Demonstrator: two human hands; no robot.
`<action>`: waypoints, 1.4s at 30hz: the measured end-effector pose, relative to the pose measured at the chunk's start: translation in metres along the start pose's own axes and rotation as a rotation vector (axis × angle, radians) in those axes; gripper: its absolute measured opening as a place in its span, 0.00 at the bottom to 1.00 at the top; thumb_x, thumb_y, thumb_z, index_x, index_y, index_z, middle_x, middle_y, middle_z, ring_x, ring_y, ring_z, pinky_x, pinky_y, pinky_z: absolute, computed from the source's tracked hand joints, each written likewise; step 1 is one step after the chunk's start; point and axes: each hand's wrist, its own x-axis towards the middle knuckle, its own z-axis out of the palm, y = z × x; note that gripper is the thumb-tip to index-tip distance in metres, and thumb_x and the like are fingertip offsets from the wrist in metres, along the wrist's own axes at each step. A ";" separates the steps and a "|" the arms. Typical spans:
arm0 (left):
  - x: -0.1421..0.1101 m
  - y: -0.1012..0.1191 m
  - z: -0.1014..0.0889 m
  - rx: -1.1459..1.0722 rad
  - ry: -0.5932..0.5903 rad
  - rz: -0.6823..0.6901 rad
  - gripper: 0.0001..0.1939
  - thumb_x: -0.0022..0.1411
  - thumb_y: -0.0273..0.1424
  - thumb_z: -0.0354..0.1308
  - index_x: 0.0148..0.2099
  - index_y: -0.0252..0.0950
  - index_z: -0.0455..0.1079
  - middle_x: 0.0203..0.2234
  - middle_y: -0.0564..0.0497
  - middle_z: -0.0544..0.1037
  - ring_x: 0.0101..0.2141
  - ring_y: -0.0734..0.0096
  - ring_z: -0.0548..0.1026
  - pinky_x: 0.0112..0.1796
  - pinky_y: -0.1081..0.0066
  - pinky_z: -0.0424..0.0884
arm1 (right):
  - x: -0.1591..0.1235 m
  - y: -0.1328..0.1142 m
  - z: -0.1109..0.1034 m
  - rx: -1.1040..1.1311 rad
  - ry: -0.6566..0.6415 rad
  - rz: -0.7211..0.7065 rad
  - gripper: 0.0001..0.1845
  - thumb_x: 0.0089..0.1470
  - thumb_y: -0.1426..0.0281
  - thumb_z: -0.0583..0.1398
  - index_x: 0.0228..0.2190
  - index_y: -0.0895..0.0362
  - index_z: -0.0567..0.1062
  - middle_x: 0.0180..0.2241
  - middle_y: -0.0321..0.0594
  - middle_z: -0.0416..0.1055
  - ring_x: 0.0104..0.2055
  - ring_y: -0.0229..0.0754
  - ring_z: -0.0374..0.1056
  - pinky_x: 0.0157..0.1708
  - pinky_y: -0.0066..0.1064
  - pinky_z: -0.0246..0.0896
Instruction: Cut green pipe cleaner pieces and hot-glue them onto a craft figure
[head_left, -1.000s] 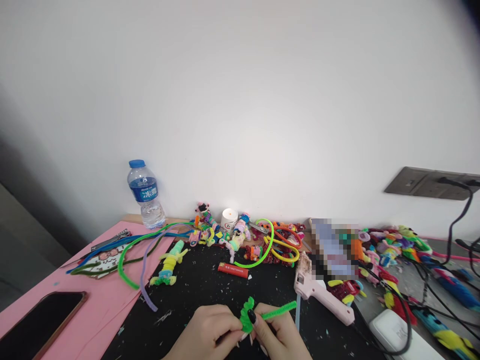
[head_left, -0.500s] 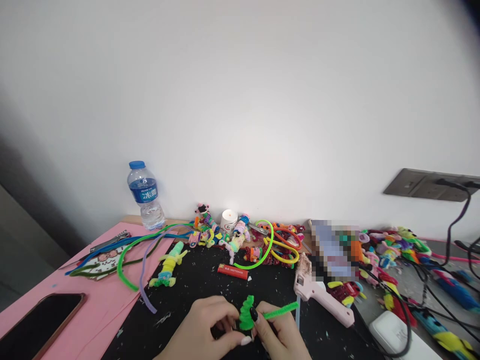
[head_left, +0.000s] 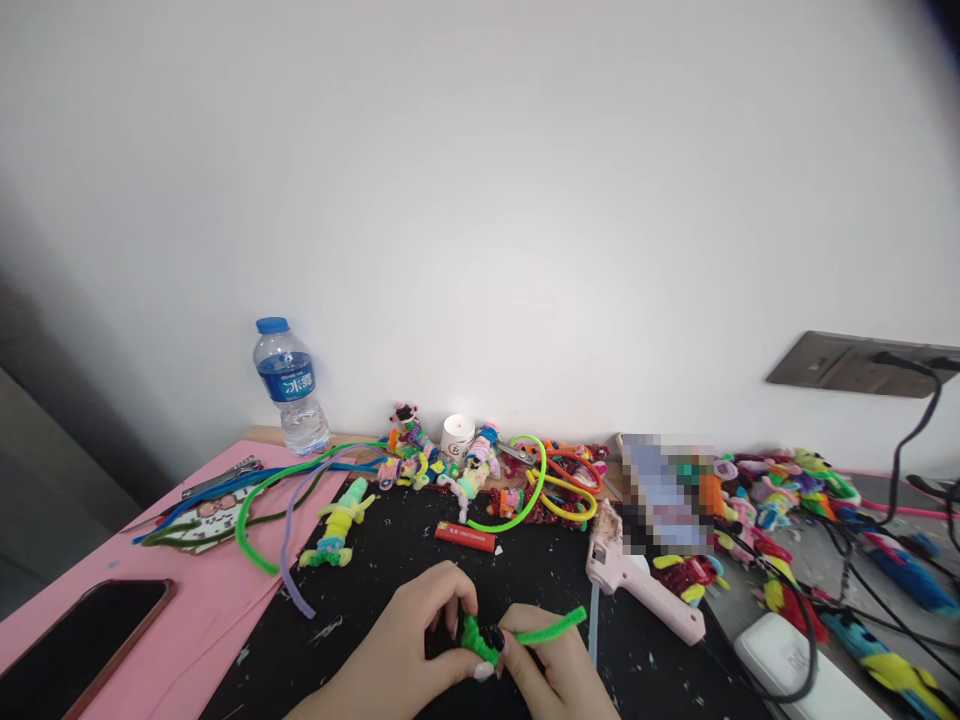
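Note:
Between my two hands is a green pipe cleaner (head_left: pixel 553 628), coiled at one end into a small spiral. The thumb and fingers of my left hand (head_left: pixel 424 640) pinch the coil from the left. My right hand (head_left: pixel 551 665) grips it from the right, thumb pressed to the forefinger, and the straight tail sticks out past the knuckles to the right. A red lighter (head_left: pixel 465 537) lies just beyond my hands on the black mat (head_left: pixel 375 600). To its left lies a yellow-green pipe-cleaner figure (head_left: pixel 339 522).
A pink glue gun (head_left: pixel 645 585) lies on the right, its cord running toward a white charger (head_left: pixel 780 650). A water bottle (head_left: pixel 291 385) stands against the wall. Several pipe-cleaner figures (head_left: pixel 409 430) line the back. A phone (head_left: pixel 86 640) rests on pink paper (head_left: pixel 195 625) at left.
The green coil has tipped from upright to lying lower between my fingers, more covered by them. My left hand has closed over its top, and the straight tail has shifted slightly left.

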 end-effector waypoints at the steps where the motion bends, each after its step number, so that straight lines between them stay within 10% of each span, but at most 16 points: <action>1: 0.000 0.000 0.000 -0.024 0.006 -0.019 0.09 0.46 0.23 0.62 0.31 0.34 0.65 0.28 0.56 0.70 0.27 0.75 0.65 0.29 0.77 0.60 | 0.000 -0.001 0.000 0.004 0.006 0.000 0.15 0.59 0.69 0.49 0.24 0.58 0.69 0.24 0.38 0.68 0.29 0.38 0.64 0.29 0.26 0.57; 16: -0.002 -0.012 0.012 -0.004 -0.125 0.037 0.06 0.52 0.25 0.58 0.26 0.34 0.76 0.19 0.55 0.77 0.24 0.75 0.71 0.30 0.79 0.63 | 0.001 -0.012 0.000 -0.039 0.007 -0.079 0.13 0.57 0.71 0.50 0.23 0.57 0.68 0.22 0.35 0.65 0.25 0.36 0.62 0.26 0.24 0.56; 42: -0.003 -0.016 0.018 0.232 -0.014 0.213 0.04 0.48 0.22 0.62 0.24 0.34 0.71 0.24 0.52 0.72 0.29 0.71 0.69 0.32 0.74 0.62 | 0.001 -0.018 -0.004 -0.097 0.088 -0.100 0.10 0.53 0.73 0.52 0.23 0.56 0.69 0.20 0.35 0.68 0.23 0.36 0.65 0.25 0.23 0.58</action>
